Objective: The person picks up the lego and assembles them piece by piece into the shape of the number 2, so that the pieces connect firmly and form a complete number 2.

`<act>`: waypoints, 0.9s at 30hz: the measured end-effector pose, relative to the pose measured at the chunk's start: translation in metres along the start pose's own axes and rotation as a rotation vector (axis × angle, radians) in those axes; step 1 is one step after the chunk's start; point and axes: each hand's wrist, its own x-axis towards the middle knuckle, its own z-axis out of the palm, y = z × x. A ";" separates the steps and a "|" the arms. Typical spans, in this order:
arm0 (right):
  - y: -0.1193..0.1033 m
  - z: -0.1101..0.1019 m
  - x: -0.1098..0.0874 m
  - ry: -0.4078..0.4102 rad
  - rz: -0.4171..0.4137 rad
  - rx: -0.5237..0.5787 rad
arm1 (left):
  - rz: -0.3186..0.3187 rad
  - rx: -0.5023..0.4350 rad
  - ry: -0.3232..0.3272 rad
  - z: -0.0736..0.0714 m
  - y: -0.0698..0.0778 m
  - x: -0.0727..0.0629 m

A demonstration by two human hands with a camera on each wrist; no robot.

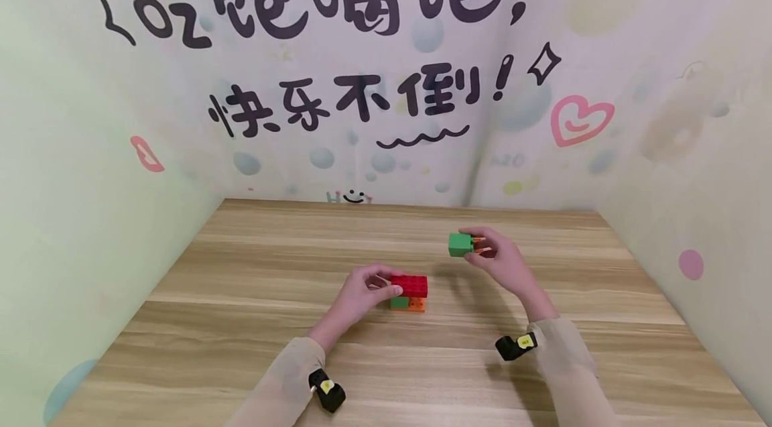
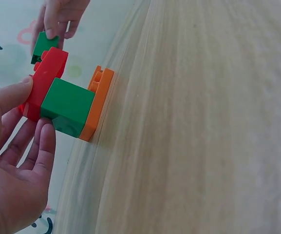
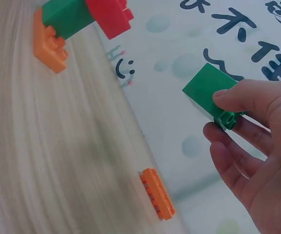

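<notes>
Near the middle of the wooden table stands a small stack of toy building bricks. A red brick (image 1: 413, 286) lies on top, a green block (image 2: 68, 106) is under it, and an orange brick (image 2: 99, 104) forms the base, some of its studs uncovered. My left hand (image 1: 360, 291) pinches the red brick at its left end, thumb in front. Farther back and to the right, my right hand (image 1: 504, 263) holds a second green block (image 3: 209, 89) between thumb and fingers, raised above the table. In the right wrist view its studs face toward my palm.
Another orange brick (image 3: 158, 194) lies on the table near the back wall, partly hidden behind my right hand in the head view. The wooden table (image 1: 253, 239) is enclosed by a printed back wall (image 1: 338, 172) and plain side walls.
</notes>
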 end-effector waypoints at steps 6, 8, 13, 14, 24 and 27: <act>-0.002 -0.003 0.001 0.034 -0.040 -0.020 | -0.001 -0.005 0.007 0.000 0.003 -0.002; -0.006 -0.004 0.001 0.043 -0.058 -0.024 | -0.003 -0.006 0.006 0.000 0.004 -0.002; -0.014 -0.006 0.001 0.057 -0.080 -0.032 | -0.001 -0.008 0.005 0.000 0.005 -0.003; -0.015 -0.006 0.001 0.060 -0.078 -0.033 | -0.002 -0.008 0.004 0.000 0.005 -0.003; -0.025 -0.009 0.002 0.074 -0.108 -0.030 | 0.003 -0.004 -0.009 0.000 -0.002 0.001; -0.028 -0.009 0.002 0.077 -0.116 -0.025 | 0.003 -0.002 -0.001 0.002 -0.015 0.006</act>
